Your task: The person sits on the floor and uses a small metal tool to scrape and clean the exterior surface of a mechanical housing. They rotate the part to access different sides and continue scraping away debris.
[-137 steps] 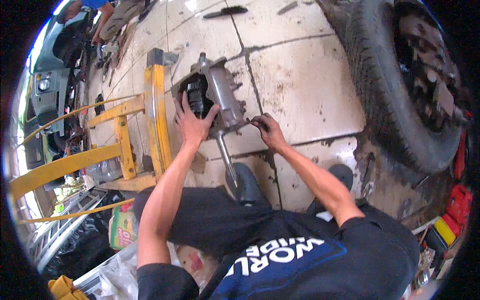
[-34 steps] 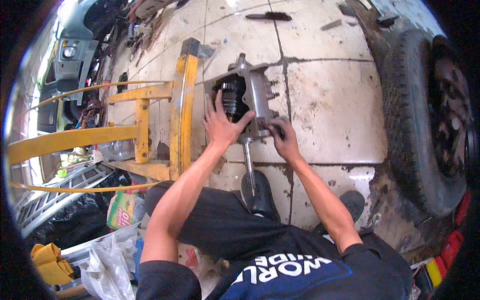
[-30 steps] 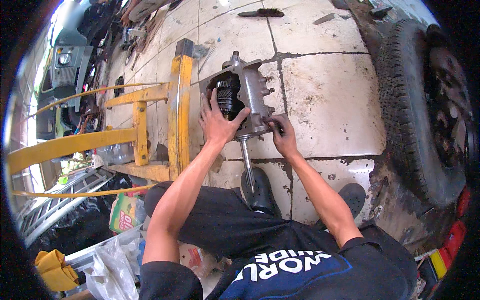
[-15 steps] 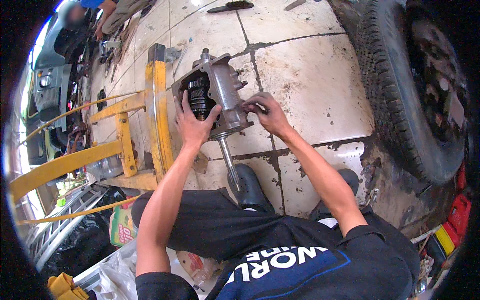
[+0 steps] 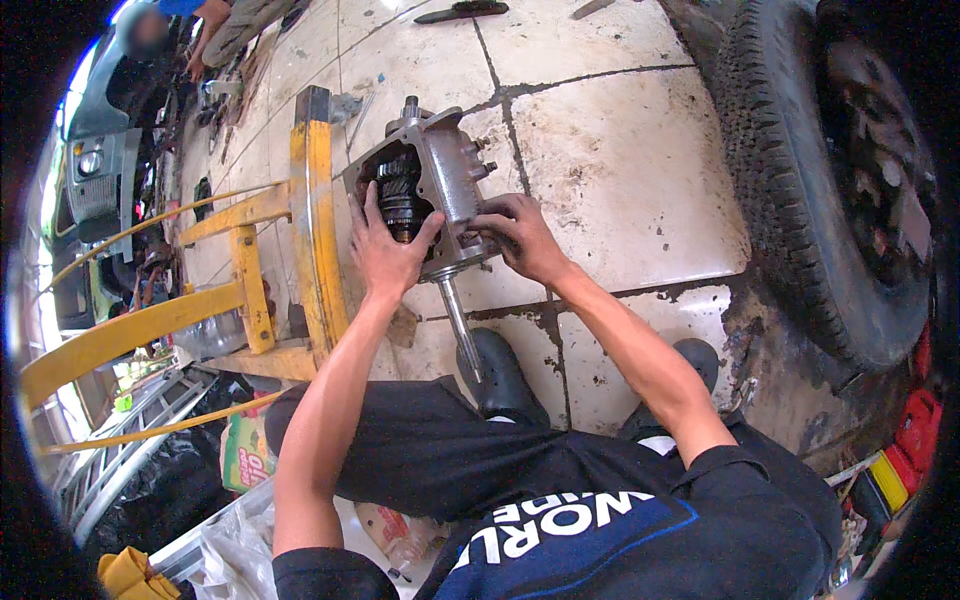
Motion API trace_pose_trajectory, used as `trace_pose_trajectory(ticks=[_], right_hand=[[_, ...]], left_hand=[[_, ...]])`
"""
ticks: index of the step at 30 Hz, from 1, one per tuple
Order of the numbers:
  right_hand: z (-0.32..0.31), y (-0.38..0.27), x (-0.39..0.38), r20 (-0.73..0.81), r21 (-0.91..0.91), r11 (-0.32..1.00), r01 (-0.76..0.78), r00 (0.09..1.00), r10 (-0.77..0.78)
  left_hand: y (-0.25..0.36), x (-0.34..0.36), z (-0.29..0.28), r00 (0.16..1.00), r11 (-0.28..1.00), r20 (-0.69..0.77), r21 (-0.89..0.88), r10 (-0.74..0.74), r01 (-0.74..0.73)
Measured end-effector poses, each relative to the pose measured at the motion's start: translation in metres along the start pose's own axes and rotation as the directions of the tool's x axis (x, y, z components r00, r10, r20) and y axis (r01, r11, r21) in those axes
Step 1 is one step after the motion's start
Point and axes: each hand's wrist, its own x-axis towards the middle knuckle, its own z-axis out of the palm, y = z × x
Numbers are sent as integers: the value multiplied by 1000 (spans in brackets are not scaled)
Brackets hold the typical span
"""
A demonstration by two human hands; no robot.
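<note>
A grey metal gearbox housing (image 5: 452,170) lies on the tiled floor, its opening showing dark gears (image 5: 398,185). A splined steel shaft (image 5: 457,320) sticks out of it toward me, over my left shoe. My left hand (image 5: 392,245) grips the housing across the opening, thumb on the right rim and fingers at the left. My right hand (image 5: 522,240) has curled fingers against the housing's lower right side, by the flange; whatever is between the fingertips is too small and hidden to make out.
A yellow steel frame (image 5: 320,230) stands just left, near a vehicle (image 5: 95,180). A co-worker's arm (image 5: 205,30) shows at upper left, a large tyre (image 5: 775,170) at right, a brush (image 5: 460,12) beyond the housing. A ladder (image 5: 120,450) and bags lie lower left.
Since half a second ago my right hand has moved slightly down and closer against the housing's side. My left hand stays put. Earlier, the right fingers also worked at that side.
</note>
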Motion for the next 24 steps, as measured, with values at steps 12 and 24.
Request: trace_pose_trajectory(ticks=[12,24], right_hand=[[-4,3,0,-37,172,952,-254,964,264],[0,-14,6,-32,66,997,-39,999,42]], left_hand=[[1,0,-1,1000,1000,-7,5,-15,15],[1,-2,-1,999,1000,-38,3,6,-6]])
